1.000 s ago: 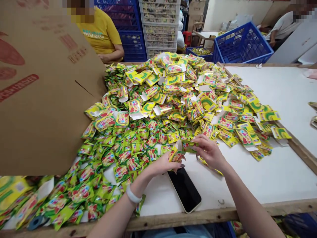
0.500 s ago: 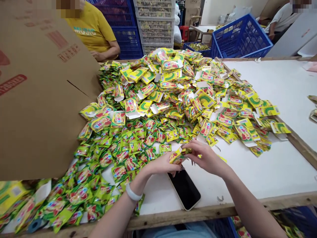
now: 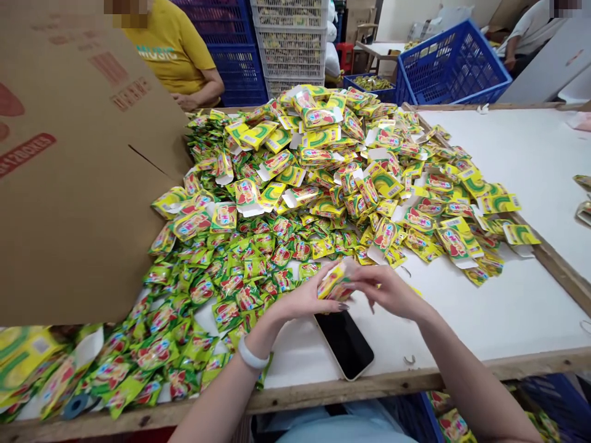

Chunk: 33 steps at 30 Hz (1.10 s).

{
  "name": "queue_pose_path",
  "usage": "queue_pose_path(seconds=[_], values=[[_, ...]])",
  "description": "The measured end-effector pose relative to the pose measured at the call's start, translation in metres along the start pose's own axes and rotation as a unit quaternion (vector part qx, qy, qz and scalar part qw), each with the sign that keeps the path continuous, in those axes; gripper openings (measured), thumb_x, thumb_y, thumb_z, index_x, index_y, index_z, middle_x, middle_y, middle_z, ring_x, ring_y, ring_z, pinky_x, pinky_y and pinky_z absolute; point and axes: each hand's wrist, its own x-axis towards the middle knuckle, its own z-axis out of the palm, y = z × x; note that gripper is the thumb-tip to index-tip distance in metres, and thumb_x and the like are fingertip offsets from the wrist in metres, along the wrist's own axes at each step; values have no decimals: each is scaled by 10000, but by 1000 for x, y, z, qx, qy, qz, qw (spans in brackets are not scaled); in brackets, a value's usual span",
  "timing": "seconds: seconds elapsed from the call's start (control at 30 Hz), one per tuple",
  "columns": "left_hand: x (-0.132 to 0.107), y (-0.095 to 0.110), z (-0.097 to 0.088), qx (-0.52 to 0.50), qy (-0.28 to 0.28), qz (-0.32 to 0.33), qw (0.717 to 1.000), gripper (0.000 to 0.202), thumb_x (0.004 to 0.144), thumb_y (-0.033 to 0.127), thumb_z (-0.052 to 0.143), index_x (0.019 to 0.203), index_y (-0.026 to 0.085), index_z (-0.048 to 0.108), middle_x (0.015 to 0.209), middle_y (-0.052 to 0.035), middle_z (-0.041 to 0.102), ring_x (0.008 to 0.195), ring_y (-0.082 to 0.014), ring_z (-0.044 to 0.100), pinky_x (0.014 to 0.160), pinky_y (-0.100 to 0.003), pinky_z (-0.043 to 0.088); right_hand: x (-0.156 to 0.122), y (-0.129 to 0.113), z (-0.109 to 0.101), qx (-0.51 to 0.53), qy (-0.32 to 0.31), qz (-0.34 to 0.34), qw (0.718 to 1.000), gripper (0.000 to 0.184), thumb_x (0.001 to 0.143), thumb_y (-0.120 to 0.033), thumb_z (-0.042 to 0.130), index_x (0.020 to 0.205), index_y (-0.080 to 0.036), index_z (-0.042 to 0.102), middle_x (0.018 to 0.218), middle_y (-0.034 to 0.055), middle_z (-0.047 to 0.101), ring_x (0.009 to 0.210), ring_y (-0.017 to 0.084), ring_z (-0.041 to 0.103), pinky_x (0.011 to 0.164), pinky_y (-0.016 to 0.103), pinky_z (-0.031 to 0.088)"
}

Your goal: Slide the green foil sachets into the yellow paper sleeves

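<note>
My left hand (image 3: 305,298) grips a small yellow carton (image 3: 333,282) just above the white table (image 3: 484,320). My right hand (image 3: 390,292) meets it from the right, its fingers pinched at the carton's open end; whether a sachet is between them is hidden. A big heap of flat yellow cartons (image 3: 351,166) lies behind my hands. Green sachets (image 3: 240,277) spread to the left of them. A black phone (image 3: 345,343) lies face up right under my hands.
A large brown cardboard box flap (image 3: 78,184) leans over the table's left side. A person in a yellow shirt (image 3: 175,49) sits across. Blue crates (image 3: 452,67) and white crates (image 3: 295,43) stand behind. The table's wooden front edge (image 3: 369,394) is near me.
My right hand has moved in from the pile and closed against the carton's end. Both hands and the carton lifted slightly and tilted.
</note>
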Motion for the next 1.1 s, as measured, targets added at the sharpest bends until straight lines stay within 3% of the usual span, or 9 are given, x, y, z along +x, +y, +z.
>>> queue_pose_path(seconds=[0.1,0.2,0.27,0.4,0.47,0.7,0.83,0.93,1.1], values=[[8,-3,-6,116,135,105,978,718,831,285,662,1469,248,336,1474,-146,480,1372,-275,458,1131,-467,375,-37,0,-53,-170,262,6,950,311,907,-492,556,897,-235,731,859,70,728,602,180,602,510,307,460],[22,-11,-21,321,248,117,906,668,848,161,563,1481,236,366,1567,-93,377,1504,-280,213,1224,-529,165,-62,4,-102,-441,520,72,728,287,876,-439,609,969,-192,723,960,181,721,752,292,651,588,399,435],[31,-19,-30,430,259,97,860,688,822,102,541,1482,214,382,1566,-75,385,1524,-280,122,1231,-556,80,-53,11,-105,-524,530,71,663,323,896,-392,564,1073,-155,693,1066,231,695,913,350,655,658,429,445],[37,-31,-40,482,270,69,831,507,887,130,476,1392,160,514,1447,-87,544,1507,-258,207,1235,-548,95,15,35,-45,-483,250,-55,837,305,898,-315,529,1136,-165,645,1022,147,728,995,295,614,835,407,461],[33,-33,-42,451,278,78,845,414,922,174,454,1309,179,599,1397,-80,592,1476,-250,298,1232,-542,139,50,46,-15,-459,149,-45,874,354,861,-285,566,1185,-159,629,1111,157,713,1100,324,547,905,440,417],[23,-34,-46,214,402,64,888,380,932,341,476,1179,140,684,1049,-115,749,930,-252,709,845,-420,566,67,47,-16,-385,188,-6,903,343,969,-281,343,1093,-131,627,934,164,689,963,291,594,892,464,429],[19,-28,-40,112,311,31,943,428,926,365,464,1248,129,619,918,-94,741,680,-210,708,535,-294,529,38,26,-24,-140,98,-10,985,300,1011,-394,332,1141,-214,535,877,57,644,750,196,667,645,322,531],[11,-22,-36,164,250,-8,954,403,945,366,429,1234,155,614,726,-42,704,503,-165,624,479,-266,464,26,11,-19,13,-29,-13,999,259,988,-394,428,1176,-243,520,938,38,634,742,163,679,615,288,553],[1,-13,-28,237,176,-25,955,330,954,397,412,948,182,661,726,-9,640,455,-123,582,479,-237,416,31,-2,-1,-97,-46,-115,988,167,905,-207,500,999,-206,638,917,44,589,811,159,592,660,272,509]])
